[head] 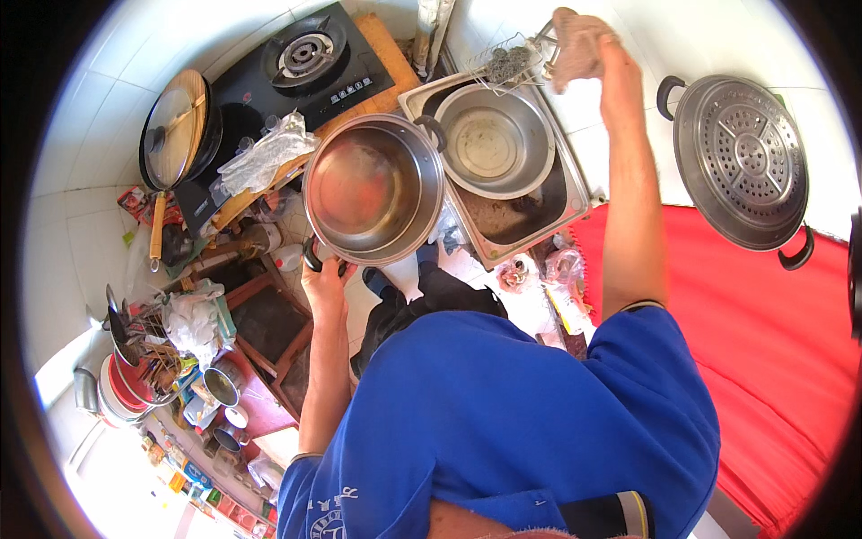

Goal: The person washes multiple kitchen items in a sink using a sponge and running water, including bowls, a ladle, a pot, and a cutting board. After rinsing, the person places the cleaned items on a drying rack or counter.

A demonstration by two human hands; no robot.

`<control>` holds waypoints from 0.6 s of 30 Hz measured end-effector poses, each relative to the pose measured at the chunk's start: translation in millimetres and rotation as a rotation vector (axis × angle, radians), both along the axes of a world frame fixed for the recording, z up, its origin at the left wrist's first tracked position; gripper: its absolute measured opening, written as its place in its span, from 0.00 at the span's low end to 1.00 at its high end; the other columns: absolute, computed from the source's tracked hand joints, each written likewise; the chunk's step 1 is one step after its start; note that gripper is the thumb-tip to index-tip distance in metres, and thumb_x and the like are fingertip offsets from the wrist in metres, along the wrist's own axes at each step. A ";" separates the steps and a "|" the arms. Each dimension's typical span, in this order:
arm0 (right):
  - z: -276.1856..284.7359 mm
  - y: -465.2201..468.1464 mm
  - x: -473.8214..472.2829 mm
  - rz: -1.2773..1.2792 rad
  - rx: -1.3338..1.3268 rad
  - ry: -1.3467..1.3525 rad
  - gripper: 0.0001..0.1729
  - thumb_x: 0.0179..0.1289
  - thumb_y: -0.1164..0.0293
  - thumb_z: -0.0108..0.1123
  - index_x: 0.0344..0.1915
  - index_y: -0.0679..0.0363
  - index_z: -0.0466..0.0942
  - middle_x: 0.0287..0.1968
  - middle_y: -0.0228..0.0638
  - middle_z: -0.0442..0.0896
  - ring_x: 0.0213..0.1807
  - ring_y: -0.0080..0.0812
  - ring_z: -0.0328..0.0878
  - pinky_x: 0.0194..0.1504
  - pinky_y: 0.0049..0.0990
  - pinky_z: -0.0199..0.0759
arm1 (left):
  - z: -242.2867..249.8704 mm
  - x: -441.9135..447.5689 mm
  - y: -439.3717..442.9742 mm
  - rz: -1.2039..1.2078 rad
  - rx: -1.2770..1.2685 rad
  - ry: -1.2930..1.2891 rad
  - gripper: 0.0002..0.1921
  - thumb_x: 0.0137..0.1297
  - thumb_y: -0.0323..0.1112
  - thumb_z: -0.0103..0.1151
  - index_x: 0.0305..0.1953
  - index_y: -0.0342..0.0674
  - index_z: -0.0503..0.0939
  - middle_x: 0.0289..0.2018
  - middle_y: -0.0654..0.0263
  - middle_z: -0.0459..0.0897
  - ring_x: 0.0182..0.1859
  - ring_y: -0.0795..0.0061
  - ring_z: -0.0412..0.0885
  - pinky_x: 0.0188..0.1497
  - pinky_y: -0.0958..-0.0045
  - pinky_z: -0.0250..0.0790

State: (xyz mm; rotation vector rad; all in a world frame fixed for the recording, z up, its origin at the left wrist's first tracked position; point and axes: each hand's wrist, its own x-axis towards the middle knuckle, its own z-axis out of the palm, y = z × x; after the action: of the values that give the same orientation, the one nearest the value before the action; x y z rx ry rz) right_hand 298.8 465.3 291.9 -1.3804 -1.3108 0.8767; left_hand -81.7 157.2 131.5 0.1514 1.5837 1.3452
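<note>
My left hand [326, 277] grips one black side handle of a wide stainless steel pot [372, 236]. The pot's inside faces up toward me, bare of contents, with a reddish reflection on its bottom. Its other handle reaches over the edge of the steel sink [490, 252]. A metal basin [481, 138] sits in that sink. Up by the tiled wall, my right hand [619, 64] holds a brownish cloth [579, 48], slightly blurred. Just left of the cloth is a wire rack [528, 64] with a steel wool scourer [508, 64] on it.
A black gas stove [310, 64] stands at the upper left, beside a lidded wok [176, 135] and a crumpled plastic bag [269, 158]. To the right, a perforated steamer pot [747, 162] rests near red fabric [734, 323]. Cluttered shelves with utensils and mugs [222, 385] line the left.
</note>
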 end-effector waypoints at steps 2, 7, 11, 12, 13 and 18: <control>-2.6 33.9 30.1 -0.169 0.031 -0.182 0.30 0.76 0.51 0.48 0.56 0.68 0.81 0.50 0.42 0.86 0.52 0.32 0.81 0.54 0.32 0.73 | -2.9 -0.3 -3.2 0.010 -0.021 -0.005 0.24 0.67 0.24 0.56 0.65 0.44 0.72 0.47 0.65 0.84 0.44 0.73 0.85 0.42 0.70 0.83; -23.6 92.3 43.4 -0.222 0.087 -0.853 0.31 0.74 0.48 0.47 0.59 0.60 0.81 0.52 0.53 0.85 0.57 0.50 0.81 0.58 0.44 0.72 | 1.1 1.8 -5.1 0.013 -0.039 -0.004 0.25 0.67 0.25 0.58 0.66 0.43 0.72 0.50 0.66 0.84 0.46 0.73 0.85 0.43 0.69 0.83; -97.6 134.9 17.6 -0.112 -0.087 -1.165 0.39 0.71 0.40 0.48 0.69 0.56 0.70 0.60 0.58 0.80 0.65 0.60 0.74 0.64 0.51 0.68 | 14.8 3.0 -8.3 0.066 0.003 0.005 0.26 0.65 0.21 0.53 0.65 0.41 0.72 0.48 0.61 0.83 0.42 0.71 0.85 0.41 0.69 0.84; -116.2 154.4 41.3 -0.115 -0.064 -1.202 0.41 0.70 0.39 0.49 0.71 0.56 0.67 0.62 0.58 0.78 0.66 0.60 0.73 0.65 0.50 0.68 | 17.2 4.0 -5.0 0.075 0.021 -0.001 0.26 0.66 0.21 0.53 0.65 0.40 0.72 0.48 0.60 0.83 0.43 0.70 0.85 0.41 0.68 0.84; -140.2 162.6 53.9 -0.109 -0.048 -1.239 0.43 0.69 0.38 0.50 0.73 0.55 0.65 0.63 0.58 0.77 0.67 0.61 0.72 0.65 0.50 0.68 | 17.2 4.6 -3.2 0.086 0.027 -0.004 0.26 0.66 0.21 0.52 0.66 0.40 0.72 0.48 0.60 0.83 0.43 0.69 0.85 0.42 0.67 0.84; -115.9 127.2 26.3 -0.104 0.071 -1.175 0.47 0.67 0.38 0.55 0.74 0.61 0.62 0.65 0.58 0.75 0.66 0.61 0.73 0.65 0.50 0.68 | 19.1 -5.5 -9.8 0.121 0.074 -0.097 0.24 0.67 0.20 0.52 0.65 0.40 0.71 0.47 0.62 0.84 0.41 0.70 0.86 0.41 0.69 0.85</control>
State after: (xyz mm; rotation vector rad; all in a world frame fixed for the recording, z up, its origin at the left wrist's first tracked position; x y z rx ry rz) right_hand 325.1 592.5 175.9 -1.9656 -2.0403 -0.1658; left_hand -87.2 147.4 150.7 0.0343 1.4821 1.4838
